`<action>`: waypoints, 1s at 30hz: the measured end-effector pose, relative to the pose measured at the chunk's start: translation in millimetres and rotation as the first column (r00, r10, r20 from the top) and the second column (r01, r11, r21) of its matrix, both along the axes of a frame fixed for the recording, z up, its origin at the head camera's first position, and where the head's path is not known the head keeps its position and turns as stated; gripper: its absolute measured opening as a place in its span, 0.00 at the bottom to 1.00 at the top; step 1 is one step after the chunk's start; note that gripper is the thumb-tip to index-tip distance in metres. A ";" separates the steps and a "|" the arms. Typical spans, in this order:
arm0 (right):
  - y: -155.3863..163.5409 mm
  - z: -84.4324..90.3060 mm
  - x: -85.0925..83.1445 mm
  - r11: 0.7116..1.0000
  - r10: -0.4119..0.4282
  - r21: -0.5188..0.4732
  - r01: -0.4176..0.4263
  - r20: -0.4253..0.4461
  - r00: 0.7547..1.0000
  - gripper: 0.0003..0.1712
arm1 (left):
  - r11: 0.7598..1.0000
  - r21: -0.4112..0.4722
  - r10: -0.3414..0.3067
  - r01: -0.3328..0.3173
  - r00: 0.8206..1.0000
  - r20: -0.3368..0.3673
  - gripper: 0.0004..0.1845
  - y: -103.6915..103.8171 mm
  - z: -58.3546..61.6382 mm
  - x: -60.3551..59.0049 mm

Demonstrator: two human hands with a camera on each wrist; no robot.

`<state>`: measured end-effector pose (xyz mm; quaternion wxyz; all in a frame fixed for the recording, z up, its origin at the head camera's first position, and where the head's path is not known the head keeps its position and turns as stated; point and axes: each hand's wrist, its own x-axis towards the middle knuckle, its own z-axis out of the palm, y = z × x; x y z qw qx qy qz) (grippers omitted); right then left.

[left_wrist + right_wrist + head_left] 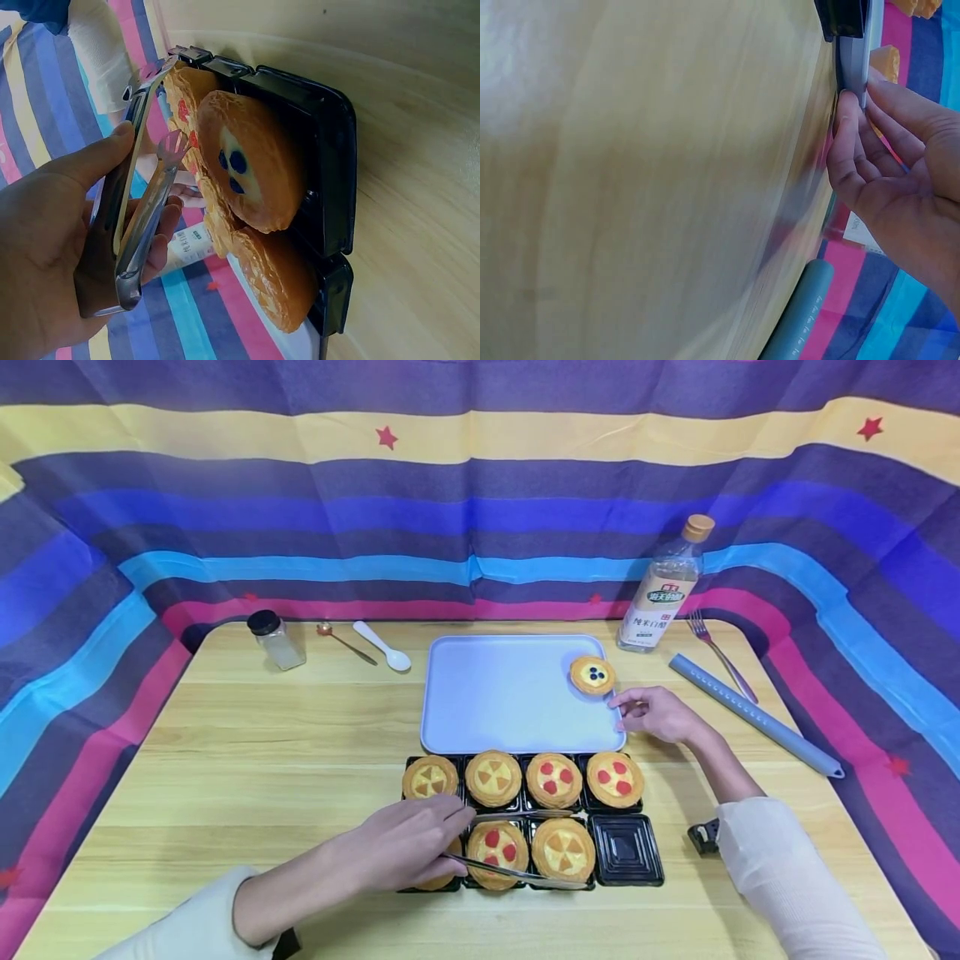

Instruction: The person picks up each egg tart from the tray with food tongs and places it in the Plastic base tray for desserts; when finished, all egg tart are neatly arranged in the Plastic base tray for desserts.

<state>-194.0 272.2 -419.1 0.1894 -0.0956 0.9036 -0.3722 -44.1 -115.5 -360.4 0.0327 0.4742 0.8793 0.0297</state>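
Note:
My left hand [405, 843] grips metal tongs [96, 289] over the front row of a black compartment tray [628, 860]. The tongs' arms stand spread above a tart with red pieces [497, 852] and a tart with orange wedges [563, 850]; whether they touch either I cannot tell. Under that hand, a blueberry tart [251, 161] is mostly hidden from the head view. My right hand [660, 714] pinches the right rim of a pale blue tray [510, 693], thumb above and fingers below. Another blueberry tart [592, 676] sits near that rim.
Behind the pale tray's right corner stands a vinegar bottle [660, 593]. A fork [720, 656] and a grey-blue bar [757, 717] lie at right. A black-lidded jar [281, 643], a small metal spoon [348, 645] and a white spoon [386, 652] are at back left.

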 end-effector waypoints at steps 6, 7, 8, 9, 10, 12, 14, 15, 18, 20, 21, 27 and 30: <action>1.9 -0.2 -0.7 1.000 -0.007 0.003 0.007 -0.007 1.000 0.21 | 1.000 0.027 -0.003 0.003 1.000 0.001 0.31 -1.3 0.6 -1.0; 1.9 0.1 -0.6 1.000 -0.006 0.003 0.006 -0.009 1.000 0.21 | 0.999 0.033 -0.003 0.003 1.000 0.000 0.31 -1.6 1.0 -1.4; 2.0 0.3 -0.5 1.000 -0.006 0.003 0.006 -0.011 1.000 0.21 | 0.999 0.040 -0.002 0.002 1.000 0.000 0.31 -1.9 1.4 -1.9; 2.4 0.2 -0.6 1.000 -0.006 0.003 0.006 -0.012 1.000 0.22 | 0.999 0.048 -0.002 0.002 1.000 0.002 0.31 -2.0 2.0 -2.5; 2.5 0.1 -0.6 1.000 -0.007 0.003 0.007 -0.012 1.000 0.22 | 0.998 0.055 -0.002 0.002 1.000 0.004 0.31 -2.0 2.7 -3.1; 2.5 0.0 -0.4 1.000 -0.008 0.003 0.008 -0.011 1.000 0.22 | 0.998 0.070 -0.006 0.006 1.000 0.008 0.30 -1.8 4.4 -4.6; 2.5 -0.1 -0.2 1.000 -0.005 0.008 0.005 -0.012 1.000 0.22 | 0.996 0.084 -0.016 0.015 1.000 0.007 0.30 -0.8 6.6 -6.5; 2.5 0.0 -0.1 1.000 -0.003 0.010 0.003 -0.012 1.000 0.22 | 0.995 0.093 -0.019 0.019 1.000 0.006 0.30 0.0 7.8 -7.6; 2.1 0.4 0.6 1.000 0.002 0.013 -0.002 -0.016 1.000 0.21 | 0.992 0.123 -0.022 0.021 1.000 0.008 0.29 3.4 12.0 -12.1; 1.9 0.7 1.0 1.000 0.003 0.014 -0.002 -0.019 1.000 0.21 | 0.990 0.144 -0.014 0.012 1.000 0.008 0.29 6.9 14.9 -16.7; 2.0 0.7 1.1 1.000 0.003 0.013 -0.003 -0.020 1.000 0.21 | 0.989 0.146 -0.007 0.007 1.000 0.004 0.30 8.7 16.3 -19.3; 1.5 -0.2 0.9 1.000 0.011 0.010 -0.011 -0.026 1.000 0.22 | 0.988 0.151 0.014 -0.007 0.999 -0.040 0.33 21.2 17.8 -38.8; 1.3 -0.7 0.6 1.000 0.015 0.005 -0.015 -0.028 1.000 0.22 | 0.985 0.173 0.019 -0.013 0.999 -0.031 0.33 26.5 19.2 -52.0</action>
